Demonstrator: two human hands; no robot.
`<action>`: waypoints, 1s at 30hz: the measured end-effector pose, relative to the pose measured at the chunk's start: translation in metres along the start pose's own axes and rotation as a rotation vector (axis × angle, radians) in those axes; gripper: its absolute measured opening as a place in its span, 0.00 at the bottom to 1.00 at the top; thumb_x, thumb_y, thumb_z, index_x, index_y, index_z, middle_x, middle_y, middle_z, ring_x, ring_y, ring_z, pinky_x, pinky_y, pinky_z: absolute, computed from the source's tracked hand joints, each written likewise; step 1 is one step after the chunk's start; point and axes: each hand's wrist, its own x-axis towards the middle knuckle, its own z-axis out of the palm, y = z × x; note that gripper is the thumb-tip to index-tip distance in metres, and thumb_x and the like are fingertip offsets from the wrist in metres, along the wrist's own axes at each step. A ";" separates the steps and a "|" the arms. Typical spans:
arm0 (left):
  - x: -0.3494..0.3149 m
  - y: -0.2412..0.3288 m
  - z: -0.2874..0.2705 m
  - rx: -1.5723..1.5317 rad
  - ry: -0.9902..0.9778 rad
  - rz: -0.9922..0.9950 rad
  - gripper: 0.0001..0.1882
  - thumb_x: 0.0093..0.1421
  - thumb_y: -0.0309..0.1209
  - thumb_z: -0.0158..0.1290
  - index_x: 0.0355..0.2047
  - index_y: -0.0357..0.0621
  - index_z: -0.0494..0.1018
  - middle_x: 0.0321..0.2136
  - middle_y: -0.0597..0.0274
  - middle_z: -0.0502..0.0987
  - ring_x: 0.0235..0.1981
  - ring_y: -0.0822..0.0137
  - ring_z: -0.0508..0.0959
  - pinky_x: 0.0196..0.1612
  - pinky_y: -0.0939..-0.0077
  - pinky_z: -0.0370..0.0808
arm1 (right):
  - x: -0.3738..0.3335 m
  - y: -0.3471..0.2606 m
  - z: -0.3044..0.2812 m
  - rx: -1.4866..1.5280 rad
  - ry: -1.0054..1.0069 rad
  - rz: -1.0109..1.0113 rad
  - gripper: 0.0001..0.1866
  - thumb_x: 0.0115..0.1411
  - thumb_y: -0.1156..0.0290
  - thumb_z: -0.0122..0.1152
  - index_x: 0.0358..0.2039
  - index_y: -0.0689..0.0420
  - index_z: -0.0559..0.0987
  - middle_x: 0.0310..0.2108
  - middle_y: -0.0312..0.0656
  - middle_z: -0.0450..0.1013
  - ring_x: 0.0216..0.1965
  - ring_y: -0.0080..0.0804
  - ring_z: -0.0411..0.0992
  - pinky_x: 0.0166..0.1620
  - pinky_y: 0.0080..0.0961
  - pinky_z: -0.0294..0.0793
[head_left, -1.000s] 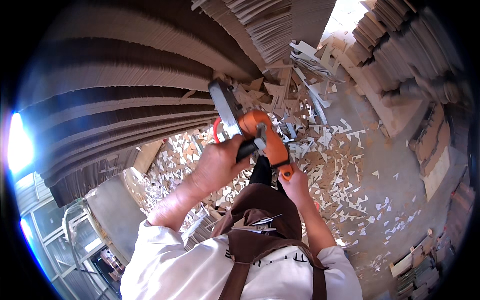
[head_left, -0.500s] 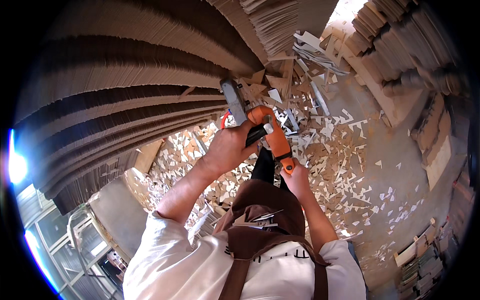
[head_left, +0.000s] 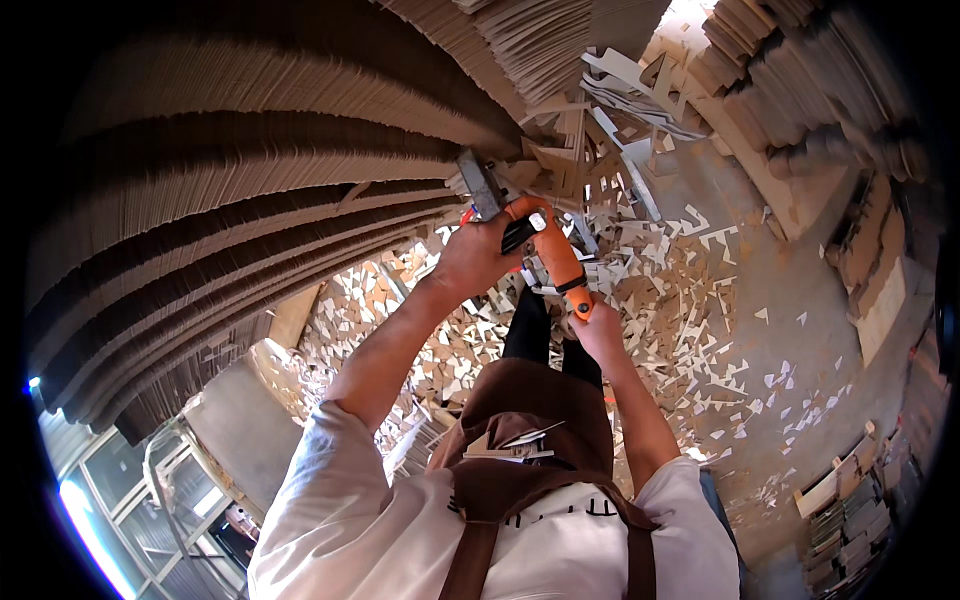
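Observation:
Both hands hold an orange handheld power tool (head_left: 559, 257) with a grey metal head (head_left: 480, 184). My left hand (head_left: 476, 262) is closed around its black handle near the head. At the rear end of the orange body, my right hand (head_left: 598, 330) is wrapped around the grip. The metal head is up against or very close to the edge of tall stacked cardboard sheets (head_left: 250, 170) on the left; I cannot tell whether it touches. A bit of red shows beside the head, partly hidden by my left hand.
Cardboard scraps (head_left: 660, 330) litter the floor around my legs. Larger white and brown offcuts (head_left: 640, 90) lie in a heap ahead. More cardboard stacks (head_left: 820, 90) stand at the far right, with others (head_left: 850, 520) at the lower right. Several offcuts (head_left: 510, 445) rest on my brown apron.
The tool and both hands have shifted slightly to the right and away from me. Both hands keep their hold on the tool.

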 end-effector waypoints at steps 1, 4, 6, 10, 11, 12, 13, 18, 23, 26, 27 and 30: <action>0.007 0.000 0.004 0.037 0.024 0.022 0.21 0.52 0.37 0.58 0.43 0.39 0.71 0.21 0.47 0.76 0.24 0.48 0.78 0.26 0.62 0.74 | 0.009 0.003 0.000 -0.024 -0.014 0.009 0.18 0.47 0.65 0.63 0.37 0.60 0.73 0.26 0.53 0.75 0.31 0.54 0.74 0.36 0.44 0.73; 0.022 -0.005 0.009 0.027 0.062 0.019 0.20 0.53 0.40 0.59 0.40 0.38 0.72 0.21 0.46 0.75 0.24 0.47 0.77 0.26 0.60 0.73 | 0.028 0.001 0.000 -0.008 -0.055 0.047 0.18 0.47 0.66 0.63 0.38 0.61 0.73 0.26 0.54 0.75 0.32 0.53 0.74 0.35 0.43 0.73; 0.024 -0.009 0.010 0.028 0.001 -0.037 0.22 0.53 0.37 0.56 0.49 0.48 0.68 0.22 0.47 0.76 0.26 0.47 0.78 0.28 0.59 0.74 | 0.036 0.023 0.011 -0.007 -0.027 -0.013 0.19 0.47 0.66 0.63 0.38 0.61 0.73 0.26 0.54 0.75 0.32 0.54 0.74 0.35 0.43 0.74; 0.026 -0.015 0.012 -0.023 -0.031 -0.028 0.26 0.53 0.36 0.55 0.54 0.53 0.65 0.23 0.47 0.76 0.27 0.47 0.78 0.30 0.58 0.75 | 0.031 0.026 0.009 -0.035 -0.035 0.006 0.17 0.47 0.66 0.63 0.37 0.60 0.73 0.26 0.53 0.75 0.32 0.54 0.74 0.35 0.43 0.73; 0.032 -0.024 0.017 -0.009 -0.037 -0.038 0.27 0.53 0.36 0.55 0.55 0.53 0.65 0.23 0.46 0.77 0.28 0.47 0.78 0.31 0.57 0.75 | 0.037 0.027 0.013 -0.028 -0.050 0.029 0.17 0.47 0.67 0.62 0.37 0.60 0.73 0.27 0.53 0.75 0.33 0.54 0.74 0.35 0.42 0.73; 0.037 -0.028 0.023 0.004 -0.019 -0.052 0.24 0.54 0.40 0.56 0.50 0.50 0.67 0.24 0.46 0.77 0.29 0.47 0.78 0.30 0.57 0.75 | 0.042 0.027 0.014 -0.022 -0.065 0.052 0.17 0.48 0.67 0.62 0.38 0.60 0.73 0.27 0.53 0.75 0.34 0.54 0.74 0.35 0.42 0.73; 0.042 -0.029 0.030 0.018 -0.001 -0.066 0.22 0.54 0.43 0.57 0.46 0.46 0.69 0.25 0.47 0.77 0.29 0.47 0.78 0.30 0.58 0.74 | 0.047 0.030 0.012 -0.015 -0.070 0.042 0.17 0.47 0.66 0.63 0.37 0.59 0.73 0.26 0.54 0.75 0.31 0.53 0.74 0.35 0.43 0.73; 0.055 -0.042 0.048 0.049 -0.048 -0.092 0.25 0.54 0.48 0.57 0.46 0.46 0.70 0.29 0.47 0.77 0.32 0.47 0.78 0.32 0.58 0.74 | 0.062 0.045 0.020 -0.011 -0.074 0.054 0.16 0.48 0.66 0.62 0.36 0.60 0.74 0.26 0.53 0.75 0.32 0.53 0.74 0.36 0.43 0.73; 0.083 -0.080 0.077 0.025 -0.077 -0.143 0.25 0.50 0.49 0.57 0.39 0.42 0.71 0.26 0.44 0.76 0.32 0.42 0.77 0.33 0.54 0.73 | 0.077 0.056 0.029 -0.043 -0.085 0.107 0.16 0.48 0.66 0.61 0.36 0.60 0.75 0.27 0.52 0.76 0.32 0.52 0.75 0.37 0.43 0.74; 0.094 -0.090 0.094 -0.054 -0.087 -0.130 0.18 0.48 0.38 0.56 0.37 0.42 0.73 0.28 0.46 0.77 0.32 0.46 0.77 0.35 0.59 0.73 | 0.081 0.065 0.035 -0.025 -0.083 0.125 0.15 0.47 0.65 0.62 0.33 0.60 0.75 0.25 0.51 0.76 0.31 0.51 0.75 0.36 0.42 0.74; 0.099 -0.089 0.096 -0.006 -0.134 -0.157 0.20 0.49 0.39 0.55 0.40 0.42 0.72 0.27 0.45 0.77 0.32 0.46 0.77 0.35 0.58 0.73 | 0.082 0.071 0.038 -0.010 -0.086 0.131 0.15 0.47 0.65 0.62 0.33 0.60 0.75 0.25 0.51 0.76 0.31 0.51 0.75 0.36 0.42 0.74; 0.092 -0.082 0.097 0.020 -0.089 -0.164 0.23 0.48 0.40 0.56 0.43 0.43 0.71 0.26 0.46 0.77 0.32 0.46 0.78 0.34 0.57 0.73 | 0.083 0.081 0.042 -0.011 -0.060 0.088 0.14 0.47 0.65 0.63 0.31 0.60 0.74 0.24 0.51 0.76 0.30 0.51 0.75 0.35 0.41 0.74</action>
